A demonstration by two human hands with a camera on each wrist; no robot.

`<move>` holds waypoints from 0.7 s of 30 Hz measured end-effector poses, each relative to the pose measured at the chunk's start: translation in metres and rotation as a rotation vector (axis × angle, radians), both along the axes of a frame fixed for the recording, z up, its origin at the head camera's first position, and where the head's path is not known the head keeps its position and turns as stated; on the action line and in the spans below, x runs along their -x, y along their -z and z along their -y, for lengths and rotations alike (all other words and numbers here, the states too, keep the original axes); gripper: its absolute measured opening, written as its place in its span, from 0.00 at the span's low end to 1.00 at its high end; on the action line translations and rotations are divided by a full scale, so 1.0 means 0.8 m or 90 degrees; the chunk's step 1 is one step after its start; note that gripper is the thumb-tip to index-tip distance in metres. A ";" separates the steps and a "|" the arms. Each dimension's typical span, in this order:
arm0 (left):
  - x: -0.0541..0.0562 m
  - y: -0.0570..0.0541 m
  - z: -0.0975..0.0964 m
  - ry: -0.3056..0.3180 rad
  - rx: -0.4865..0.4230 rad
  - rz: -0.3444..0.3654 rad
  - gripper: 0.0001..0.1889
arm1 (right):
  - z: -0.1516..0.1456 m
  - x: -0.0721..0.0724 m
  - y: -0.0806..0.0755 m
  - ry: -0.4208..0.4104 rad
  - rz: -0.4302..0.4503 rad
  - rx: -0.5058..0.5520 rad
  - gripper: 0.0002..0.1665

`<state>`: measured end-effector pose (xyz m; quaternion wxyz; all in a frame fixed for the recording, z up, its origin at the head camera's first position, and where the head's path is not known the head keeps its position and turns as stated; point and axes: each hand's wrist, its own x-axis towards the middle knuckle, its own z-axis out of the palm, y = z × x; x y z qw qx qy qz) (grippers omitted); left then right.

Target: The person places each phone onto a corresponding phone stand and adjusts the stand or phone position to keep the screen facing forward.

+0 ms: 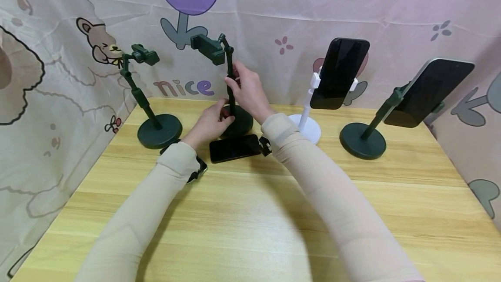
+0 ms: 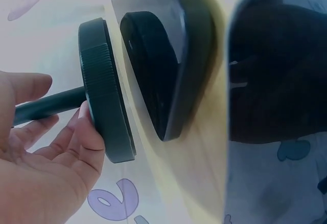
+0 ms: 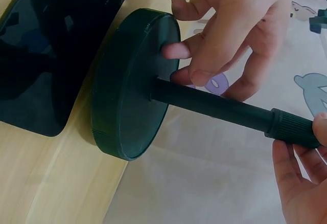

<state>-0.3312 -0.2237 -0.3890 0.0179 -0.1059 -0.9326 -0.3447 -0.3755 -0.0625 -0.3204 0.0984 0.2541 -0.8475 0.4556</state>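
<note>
A dark green phone stand with a round base stands on the table, its holder at the top without a phone. My right hand pinches the ribbed collar of its stem between thumb and fingers. Low down, my left hand has its fingers loosely bent beside the stem. In the left wrist view, a fingertip of it touches the base, while the thumb is apart from the stem. A black phone lies flat just in front of the base.
To the left stands another dark green stand with a bare holder. On the right, a white stand and a third green stand each bear a phone, one and another. Behind the wooden table hangs a printed cloth.
</note>
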 end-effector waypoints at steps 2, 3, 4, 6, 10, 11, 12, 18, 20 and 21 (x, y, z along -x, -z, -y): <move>-0.002 -0.001 0.000 0.003 -0.005 -0.001 0.27 | -0.002 -0.002 0.000 -0.006 0.000 0.006 0.15; -0.003 -0.001 0.000 0.004 -0.008 0.001 0.27 | -0.003 -0.002 0.000 -0.009 -0.001 0.010 0.15; -0.004 -0.001 -0.001 0.004 -0.009 0.002 0.28 | -0.004 -0.003 0.000 -0.012 -0.002 0.014 0.15; -0.007 -0.003 -0.001 0.004 -0.012 0.004 0.28 | -0.006 -0.004 0.000 -0.019 -0.006 0.024 0.15; -0.012 -0.005 -0.003 0.009 -0.013 0.000 0.28 | -0.010 -0.007 0.000 -0.029 -0.015 0.032 0.15; -0.013 -0.006 -0.004 0.011 -0.013 -0.003 0.28 | -0.011 -0.007 0.000 -0.032 -0.019 0.033 0.15; -0.015 -0.007 -0.004 0.013 -0.013 -0.007 0.28 | -0.013 -0.008 -0.001 -0.034 -0.020 0.033 0.15; -0.023 -0.010 -0.008 0.029 -0.012 -0.025 0.28 | -0.021 -0.016 -0.002 -0.051 -0.034 0.031 0.16; -0.026 -0.011 -0.009 0.032 -0.016 -0.024 0.28 | -0.024 -0.019 -0.003 -0.056 -0.034 0.030 0.16; -0.026 -0.011 -0.010 0.033 -0.018 -0.024 0.28 | -0.025 -0.021 -0.003 -0.059 -0.036 0.030 0.16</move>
